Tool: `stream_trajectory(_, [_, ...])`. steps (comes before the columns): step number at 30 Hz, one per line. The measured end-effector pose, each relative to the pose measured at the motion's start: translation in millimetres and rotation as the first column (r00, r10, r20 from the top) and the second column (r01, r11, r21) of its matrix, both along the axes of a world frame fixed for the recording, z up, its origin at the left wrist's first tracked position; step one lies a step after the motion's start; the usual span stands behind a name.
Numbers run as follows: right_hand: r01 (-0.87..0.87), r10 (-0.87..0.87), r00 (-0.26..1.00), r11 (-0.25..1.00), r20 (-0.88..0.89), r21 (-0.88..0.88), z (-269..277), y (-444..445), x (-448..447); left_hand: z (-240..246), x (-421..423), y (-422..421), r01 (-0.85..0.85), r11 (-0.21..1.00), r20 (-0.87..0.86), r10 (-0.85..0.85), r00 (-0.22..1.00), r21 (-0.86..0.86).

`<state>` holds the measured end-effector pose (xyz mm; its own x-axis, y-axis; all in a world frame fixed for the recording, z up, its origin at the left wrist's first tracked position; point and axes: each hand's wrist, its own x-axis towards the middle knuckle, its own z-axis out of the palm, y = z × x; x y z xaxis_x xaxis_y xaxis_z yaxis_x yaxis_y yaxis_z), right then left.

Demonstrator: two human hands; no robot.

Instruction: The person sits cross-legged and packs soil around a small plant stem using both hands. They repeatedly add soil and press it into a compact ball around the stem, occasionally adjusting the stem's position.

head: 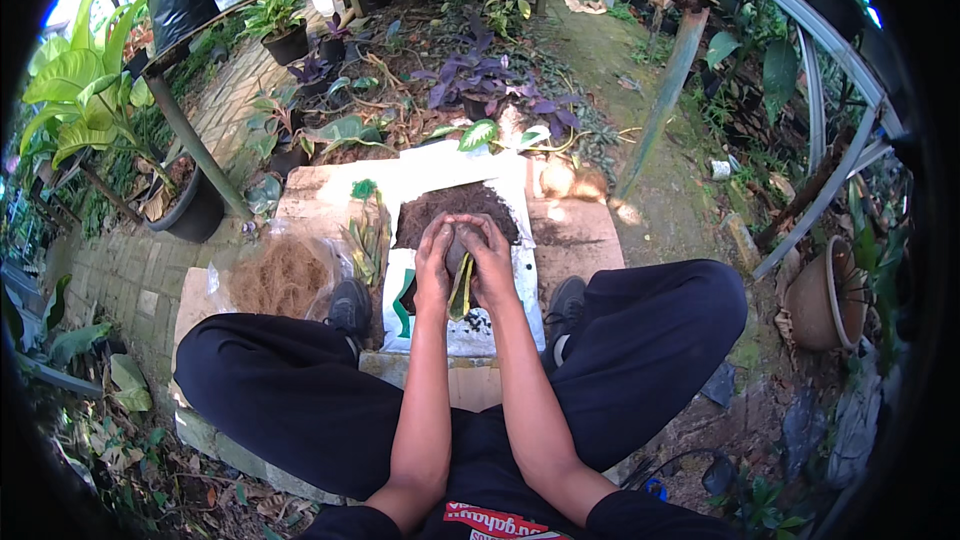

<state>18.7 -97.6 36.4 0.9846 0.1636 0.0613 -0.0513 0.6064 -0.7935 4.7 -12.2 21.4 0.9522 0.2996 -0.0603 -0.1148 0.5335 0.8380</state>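
Note:
My left hand (433,262) and my right hand (491,264) are cupped around a ball of dark soil (454,253), fingertips meeting at its far side. Out of the ball, towards me, sticks a yellow-edged green leaf cutting (461,289), like a snake plant's. Soil smudges both hands. Beyond them a heap of loose dark soil (457,204) lies on a white plastic sack (517,319). Between my forearms, dark crumbs are scattered on the sack. The palms and the ball's underside are hidden.
Cardboard (581,236) lies under the sack. To the left are brown coir fibre (281,277) in clear plastic, more variegated leaves (365,247) and green twine (364,189). Brown rounded clumps (574,181) sit at right. A plant bench's post (664,101) stands beyond.

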Motion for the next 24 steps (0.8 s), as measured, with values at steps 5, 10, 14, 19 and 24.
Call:
stream_trajectory(5, [-0.002, 0.002, 1.0, 1.0, 0.004, -0.011, 1.4, 0.3, 1.0, 0.2, -0.7, 0.6, 0.008, 1.0, -0.026, -0.007, 1.0, 0.025])
stream_trajectory(10, [-0.002, 0.002, 1.0, 1.0, 0.027, 0.003, 6.6, -3.4, -0.8, 16.4, -8.0, -4.4, 0.065, 0.997, 0.062, -0.063, 0.996, -0.044])
stream_trajectory(14, [0.008, -0.01, 1.0, 0.998, -0.023, -0.064, 9.4, -3.4, -1.0, 25.5, -10.8, -6.6, 0.026, 0.998, -0.083, -0.031, 0.996, -0.056])
stream_trajectory(19, [-0.022, 0.023, 0.999, 0.999, -0.029, 0.03, 9.1, -5.2, -1.8, 28.2, -13.2, -6.1, 0.094, 0.979, -0.042, -0.103, 0.994, -0.179])
stream_trajectory(24, [-0.049, 0.05, 0.997, 0.999, -0.059, 0.015, 9.1, -6.7, -0.2, 28.1, -13.9, -6.1, 0.11, 0.987, -0.072, -0.119, 0.99, -0.115])
